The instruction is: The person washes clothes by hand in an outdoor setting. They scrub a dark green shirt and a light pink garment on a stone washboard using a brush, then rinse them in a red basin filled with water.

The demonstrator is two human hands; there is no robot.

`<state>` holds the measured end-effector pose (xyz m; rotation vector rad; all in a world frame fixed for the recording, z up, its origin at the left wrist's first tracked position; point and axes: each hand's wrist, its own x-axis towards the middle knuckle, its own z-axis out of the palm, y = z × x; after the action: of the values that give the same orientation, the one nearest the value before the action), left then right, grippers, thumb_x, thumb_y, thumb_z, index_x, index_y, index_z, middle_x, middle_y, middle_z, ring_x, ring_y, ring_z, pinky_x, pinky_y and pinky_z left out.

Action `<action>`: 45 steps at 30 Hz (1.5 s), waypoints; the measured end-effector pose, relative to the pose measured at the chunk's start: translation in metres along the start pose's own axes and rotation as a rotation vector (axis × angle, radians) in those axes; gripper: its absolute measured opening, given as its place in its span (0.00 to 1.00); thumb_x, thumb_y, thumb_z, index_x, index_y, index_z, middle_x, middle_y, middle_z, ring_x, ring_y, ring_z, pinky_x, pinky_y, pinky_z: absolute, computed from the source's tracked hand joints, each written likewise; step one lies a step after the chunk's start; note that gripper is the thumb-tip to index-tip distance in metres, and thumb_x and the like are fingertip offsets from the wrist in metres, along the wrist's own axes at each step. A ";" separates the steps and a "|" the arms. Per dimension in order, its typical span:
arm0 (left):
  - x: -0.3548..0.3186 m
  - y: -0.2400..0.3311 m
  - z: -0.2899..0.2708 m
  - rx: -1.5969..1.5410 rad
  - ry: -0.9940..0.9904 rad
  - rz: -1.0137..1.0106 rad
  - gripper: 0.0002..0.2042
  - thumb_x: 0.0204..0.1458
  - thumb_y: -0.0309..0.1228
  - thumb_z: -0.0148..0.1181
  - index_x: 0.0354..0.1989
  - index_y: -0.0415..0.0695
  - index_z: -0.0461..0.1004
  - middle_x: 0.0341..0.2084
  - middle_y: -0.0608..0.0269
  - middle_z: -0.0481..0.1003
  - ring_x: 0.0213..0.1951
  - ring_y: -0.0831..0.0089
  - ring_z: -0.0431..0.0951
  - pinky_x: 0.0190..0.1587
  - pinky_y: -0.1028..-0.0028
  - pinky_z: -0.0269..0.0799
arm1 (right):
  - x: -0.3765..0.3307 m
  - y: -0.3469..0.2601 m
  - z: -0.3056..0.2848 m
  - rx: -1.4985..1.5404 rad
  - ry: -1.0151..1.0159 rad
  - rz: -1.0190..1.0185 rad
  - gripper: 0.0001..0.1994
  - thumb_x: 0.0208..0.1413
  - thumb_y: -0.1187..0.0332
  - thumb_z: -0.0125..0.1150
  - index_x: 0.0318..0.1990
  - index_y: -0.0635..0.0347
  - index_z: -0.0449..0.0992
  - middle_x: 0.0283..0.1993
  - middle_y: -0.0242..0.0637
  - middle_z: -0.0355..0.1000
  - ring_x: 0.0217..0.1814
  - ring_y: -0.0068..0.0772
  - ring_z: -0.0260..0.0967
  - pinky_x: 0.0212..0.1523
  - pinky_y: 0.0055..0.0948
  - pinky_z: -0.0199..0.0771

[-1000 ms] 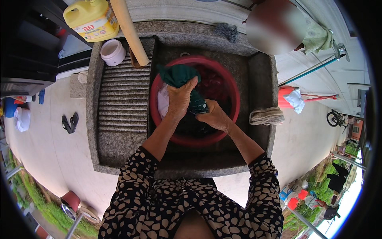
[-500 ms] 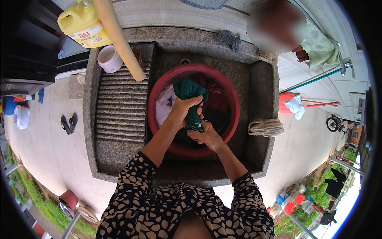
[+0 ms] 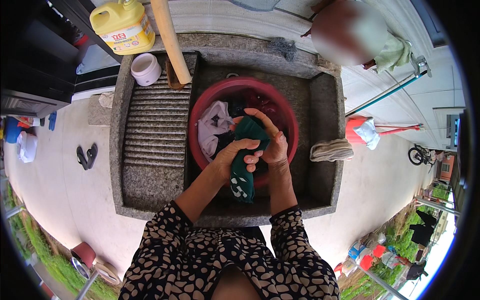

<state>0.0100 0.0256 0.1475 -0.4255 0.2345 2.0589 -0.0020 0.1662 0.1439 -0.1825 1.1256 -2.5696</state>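
Note:
A bunched dark green cloth (image 3: 241, 186) with white marks hangs between my two hands over a red basin (image 3: 294, 125). My left hand (image 3: 237, 156) is closed round its middle, thumb on top. Higher up, my right hand (image 3: 272, 137) curls round the cloth's upper part from the right. The cloth's lower end droops toward me past the basin's near rim. In the basin lie a pale lilac-white garment (image 3: 210, 125) and a dark red garment (image 3: 266, 106). My hands hide part of the basin's contents.
The basin stands in a stone sink (image 3: 327, 135) with a ribbed washboard (image 3: 155, 125) on its left. A white pot (image 3: 145, 69), a brown brush-like block (image 3: 174, 77) and a wooden stick (image 3: 170, 40) lie there, near a yellow jug (image 3: 125, 27). A folded grey cloth (image 3: 331, 150) drapes the right rim.
The green cloth has come nearer to me, its lower end now hanging free. My right hand has shifted from the cloth's lower end to its upper part.

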 end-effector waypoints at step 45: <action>0.037 -0.025 -0.035 1.400 0.689 0.345 0.19 0.46 0.39 0.62 0.38 0.34 0.73 0.28 0.46 0.77 0.34 0.53 0.78 0.37 0.63 0.72 | 0.025 0.021 -0.029 -1.042 0.370 0.102 0.10 0.54 0.65 0.57 0.30 0.64 0.72 0.21 0.32 0.64 0.26 0.20 0.61 0.29 0.24 0.64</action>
<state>0.0216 0.0554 0.1009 -0.1632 2.0759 1.4729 -0.0278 0.1642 0.1083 0.1245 2.4304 -1.7144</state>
